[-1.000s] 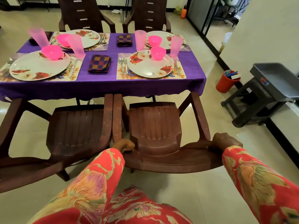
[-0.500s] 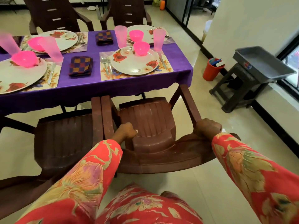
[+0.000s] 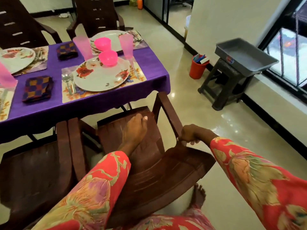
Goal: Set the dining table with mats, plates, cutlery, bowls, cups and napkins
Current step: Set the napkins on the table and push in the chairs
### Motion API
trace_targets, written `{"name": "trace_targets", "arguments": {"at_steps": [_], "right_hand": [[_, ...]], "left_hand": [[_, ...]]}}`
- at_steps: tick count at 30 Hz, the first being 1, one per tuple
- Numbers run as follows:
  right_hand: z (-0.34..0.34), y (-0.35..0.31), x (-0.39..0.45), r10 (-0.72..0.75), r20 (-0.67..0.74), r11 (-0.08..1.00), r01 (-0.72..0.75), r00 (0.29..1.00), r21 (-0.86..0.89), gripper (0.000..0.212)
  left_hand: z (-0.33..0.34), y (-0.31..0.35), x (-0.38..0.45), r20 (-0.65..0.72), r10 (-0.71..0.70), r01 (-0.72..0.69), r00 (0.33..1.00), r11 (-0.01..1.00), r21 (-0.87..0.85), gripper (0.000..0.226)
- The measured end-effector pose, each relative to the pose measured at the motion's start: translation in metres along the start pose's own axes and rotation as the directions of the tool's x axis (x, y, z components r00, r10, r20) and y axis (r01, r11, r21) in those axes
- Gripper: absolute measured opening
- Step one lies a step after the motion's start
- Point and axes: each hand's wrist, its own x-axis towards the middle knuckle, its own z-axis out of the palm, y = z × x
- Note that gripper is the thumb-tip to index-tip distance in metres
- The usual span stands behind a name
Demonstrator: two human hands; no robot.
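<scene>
1. The nearest place setting sits at the table's near right corner: a floral plate [image 3: 101,76] on a mat [image 3: 139,75], a pink bowl [image 3: 108,58] resting on the plate's far part, a spoon and fork [image 3: 69,83] lying side by side on the mat just left of the plate, and a pink cup [image 3: 127,45] standing beyond the plate's right side.
2. The cutlery's long axis runs roughly from the near table edge toward the far one, heads pointing away from the person; the mat's long side lies along the table edge.
3. A folded checked napkin [image 3: 37,88] lies on the purple cloth [image 3: 154,63] just left of that mat, a second napkin [image 3: 66,50] further back.
4. The far right setting also shows plate, bowl and cup; the left-hand settings are cut off by the frame (only parts of plates, mats and one cup show).
5. As a judgement, the laying itself looks complete for what is visible, and what is left seems to be placing the chairs.
6. The brown chair [image 3: 149,146] stands at the near edge before the first setting, its seat front partly under the cloth, a second chair [image 3: 33,163] touching it on the left.
7. The left hand [image 3: 134,130] rests on the seat, fingers loosely curled, gripping nothing that I can make out.
8. The right hand [image 3: 191,135] is closed around the chair's right armrest near the back.
</scene>
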Motion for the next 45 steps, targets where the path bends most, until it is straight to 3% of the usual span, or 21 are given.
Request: {"name": "trace_targets", "arguments": {"at_steps": [3,6,9,16,21,26,30,37,41,45], "right_hand": [[-0.016,0.022,0.022,-0.049,0.043,0.998,0.048,0.998,0.034,0.034],[-0.034,0.036,0.036,-0.231,-0.017,0.968,0.229,0.973,-0.099,0.034],[-0.044,0.048,0.054,-0.348,-0.061,0.934,0.339,0.936,-0.115,0.040],[-0.056,0.111,0.085,-0.391,-0.112,0.920,0.388,0.913,-0.048,0.036],[-0.088,0.183,0.103,-0.420,-0.206,0.907,0.413,0.884,-0.078,0.029],[-0.117,0.220,0.110,-0.473,-0.325,0.881,0.437,0.819,-0.181,0.024],[-0.150,0.238,0.129,-0.485,-0.394,0.874,0.448,0.781,-0.187,0.021],[-0.223,0.245,0.195,-0.496,-0.437,0.867,0.457,0.750,-0.199,0.018],[-0.282,0.233,0.250,-0.489,-0.441,0.871,0.449,0.753,-0.199,0.017],[-0.341,0.215,0.305,-0.516,-0.407,0.857,0.457,0.754,-0.240,0.018]], "left_hand": [[0.029,0.031,0.023,-0.006,-0.050,0.050,0.999,0.999,0.001,0.020],[0.061,0.064,0.037,-0.045,-0.170,0.170,0.984,0.985,-0.008,0.019],[0.089,0.094,0.044,-0.059,-0.312,0.309,0.948,0.950,-0.050,0.022],[0.138,0.147,0.057,-0.154,-0.448,0.456,0.880,0.890,0.014,0.019],[0.169,0.196,0.097,-0.221,-0.380,0.397,0.898,0.917,0.035,0.018],[0.184,0.220,0.133,-0.327,-0.232,0.277,0.916,0.956,0.098,0.018],[0.193,0.236,0.174,-0.344,-0.217,0.262,0.913,0.961,0.087,0.017],[0.213,0.251,0.266,-0.324,-0.222,0.275,0.920,0.953,0.127,0.023],[0.219,0.246,0.337,-0.351,-0.177,0.223,0.920,0.970,0.094,0.021],[0.215,0.238,0.412,-0.363,-0.230,0.256,0.903,0.967,0.023,0.021]]}}
